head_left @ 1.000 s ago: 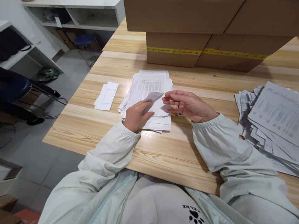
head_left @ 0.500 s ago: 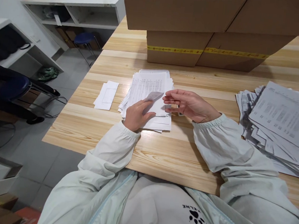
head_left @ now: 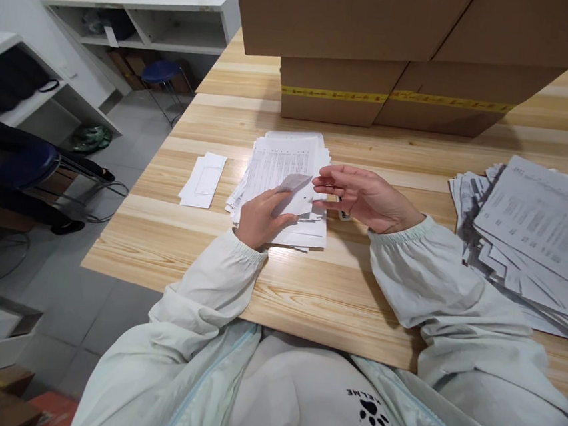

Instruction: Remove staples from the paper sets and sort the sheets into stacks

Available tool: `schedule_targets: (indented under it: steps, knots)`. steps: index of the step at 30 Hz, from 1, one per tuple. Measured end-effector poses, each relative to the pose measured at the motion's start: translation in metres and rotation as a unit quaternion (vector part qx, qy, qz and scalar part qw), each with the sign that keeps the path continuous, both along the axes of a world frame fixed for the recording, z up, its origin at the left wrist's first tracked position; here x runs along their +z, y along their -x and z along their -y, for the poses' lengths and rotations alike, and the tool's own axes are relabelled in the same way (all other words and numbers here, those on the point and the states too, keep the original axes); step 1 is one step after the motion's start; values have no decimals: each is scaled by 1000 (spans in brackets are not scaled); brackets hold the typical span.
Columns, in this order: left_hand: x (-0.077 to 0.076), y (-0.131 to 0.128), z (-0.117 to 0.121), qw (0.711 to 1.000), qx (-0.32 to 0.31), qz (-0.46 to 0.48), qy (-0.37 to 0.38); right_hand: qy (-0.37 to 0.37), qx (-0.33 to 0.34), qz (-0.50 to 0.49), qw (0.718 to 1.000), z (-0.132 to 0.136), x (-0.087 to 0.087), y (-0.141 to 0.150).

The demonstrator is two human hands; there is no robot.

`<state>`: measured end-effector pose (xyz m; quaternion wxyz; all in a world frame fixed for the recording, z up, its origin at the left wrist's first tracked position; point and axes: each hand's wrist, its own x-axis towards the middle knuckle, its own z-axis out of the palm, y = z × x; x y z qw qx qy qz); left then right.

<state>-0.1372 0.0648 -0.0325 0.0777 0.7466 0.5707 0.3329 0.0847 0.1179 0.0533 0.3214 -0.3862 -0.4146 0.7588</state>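
Note:
A stack of printed sheets (head_left: 274,155) lies on the wooden table in front of me. My left hand (head_left: 262,217) rests over its lower part, gripping a paper sheet (head_left: 294,182) whose edge curls up by the fingers. To the right of that curled edge, my right hand (head_left: 368,198) hovers with its fingers apart and nothing in them. Its fingertips are near the stack's right edge; I cannot tell whether they touch paper. Partly hidden beneath the right hand is a small black-and-white item (head_left: 345,215). Small white slips (head_left: 203,180) lie to the left of the stack.
A larger pile of printed papers (head_left: 539,217) spreads over the table's right side. Stacked cardboard boxes (head_left: 336,87) stand at the back. The table's left edge drops to the floor, where blue stools (head_left: 161,72) and a person's legs (head_left: 9,196) show.
My right hand has shifted very slightly right, away from the curled sheet, and more of the small item under it shows. My left hand stays in place.

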Motion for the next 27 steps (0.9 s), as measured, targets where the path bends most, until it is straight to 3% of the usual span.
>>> schedule_targets:
  steps: [16, 21, 27]
  knots:
    - [1, 2, -2, 1000, 6, 21, 4, -18, -8, 14, 1000, -3, -6, 0]
    - [1, 1, -2, 1000, 24, 12, 4, -73, -32, 97, 992, -3, -19, 6]
    - [-1, 1, -2, 999, 31, 15, 1, -143, 40, 193, 970, -3, -21, 4]
